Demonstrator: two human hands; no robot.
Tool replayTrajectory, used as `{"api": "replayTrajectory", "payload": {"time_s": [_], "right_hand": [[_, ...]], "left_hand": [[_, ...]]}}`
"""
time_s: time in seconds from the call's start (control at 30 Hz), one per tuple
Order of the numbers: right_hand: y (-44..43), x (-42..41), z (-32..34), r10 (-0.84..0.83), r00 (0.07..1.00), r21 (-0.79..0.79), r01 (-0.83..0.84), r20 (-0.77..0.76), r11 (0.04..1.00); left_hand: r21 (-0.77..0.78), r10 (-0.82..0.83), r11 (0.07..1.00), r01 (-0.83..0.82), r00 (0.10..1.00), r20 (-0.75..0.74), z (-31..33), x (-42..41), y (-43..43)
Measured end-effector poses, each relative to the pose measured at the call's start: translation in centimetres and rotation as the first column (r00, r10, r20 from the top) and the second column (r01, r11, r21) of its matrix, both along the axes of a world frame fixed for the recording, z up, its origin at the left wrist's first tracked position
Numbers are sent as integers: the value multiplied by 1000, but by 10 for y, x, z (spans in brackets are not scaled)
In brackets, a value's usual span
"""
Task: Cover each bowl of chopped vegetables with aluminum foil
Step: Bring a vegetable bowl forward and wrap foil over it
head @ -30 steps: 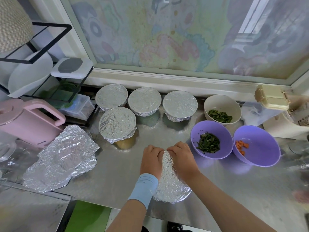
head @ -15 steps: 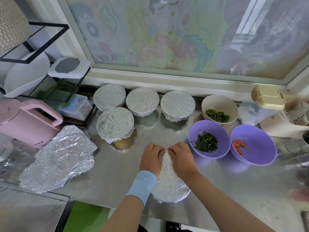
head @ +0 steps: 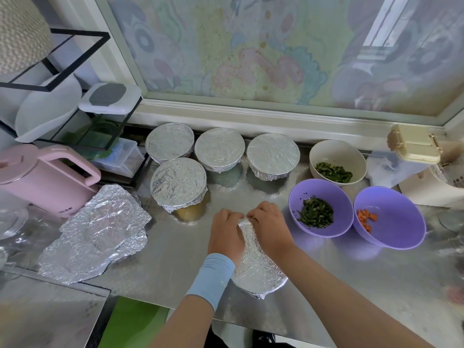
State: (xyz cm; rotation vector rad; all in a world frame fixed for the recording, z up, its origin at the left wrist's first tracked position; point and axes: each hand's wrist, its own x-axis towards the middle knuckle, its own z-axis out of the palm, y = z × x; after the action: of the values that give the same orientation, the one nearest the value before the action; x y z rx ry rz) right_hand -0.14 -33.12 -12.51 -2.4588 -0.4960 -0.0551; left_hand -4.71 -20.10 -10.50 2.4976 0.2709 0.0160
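Our left hand (head: 226,233) and right hand (head: 270,228) sit side by side, fingers curled, both pinching the foil (head: 256,270) down over the far edge of the bowl it hides. That bowl sits on the tabletop (head: 175,267), right in front of us.

On the left lie spare sheets (head: 95,232), shiny and crinkly. Next come four covered bowls (head: 178,184) with round, flat, silver tops. They look done.

On the right, three are still open: a cream bowl (head: 326,151) and a purple bowl (head: 316,188) with green strips, and a second purple bowl (head: 401,222) with orange cubes.
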Motion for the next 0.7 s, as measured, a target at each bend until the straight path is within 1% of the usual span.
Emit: {"api": "replayTrajectory", "payload": {"time_s": [0.07,0.17,0.23,0.43,0.5,0.57,0.7], "right_hand": [[-2,0,0,3,1000,-7,-3,1,1000],[-4,0,1,21,998,-3,-21,-57,1000],[-6,0,1,34,995,-2,-34,-91,999],[-6,1,5,79,991,-26,-82,-105,996],[-8,-1,3,63,997,-38,-65,-54,997],[-11,-3,3,16,999,-32,-17,-40,999],[-13,-1,2,3,996,-13,-4,-92,1000]], "left_hand": [[-21,-36,999,37,999,15,0,6,-3],[-79,7,997,-6,1000,18,-5,9,-5],[-92,22,996,-20,1000,13,-9,8,-5],[-36,34,999,-33,999,8,-8,4,-7],[-17,78,997,-78,997,-9,-6,-1,-6],[-1,93,996,-93,996,0,-6,-4,-3],[-16,-31,999,32,999,32,-4,1,-1]]}}
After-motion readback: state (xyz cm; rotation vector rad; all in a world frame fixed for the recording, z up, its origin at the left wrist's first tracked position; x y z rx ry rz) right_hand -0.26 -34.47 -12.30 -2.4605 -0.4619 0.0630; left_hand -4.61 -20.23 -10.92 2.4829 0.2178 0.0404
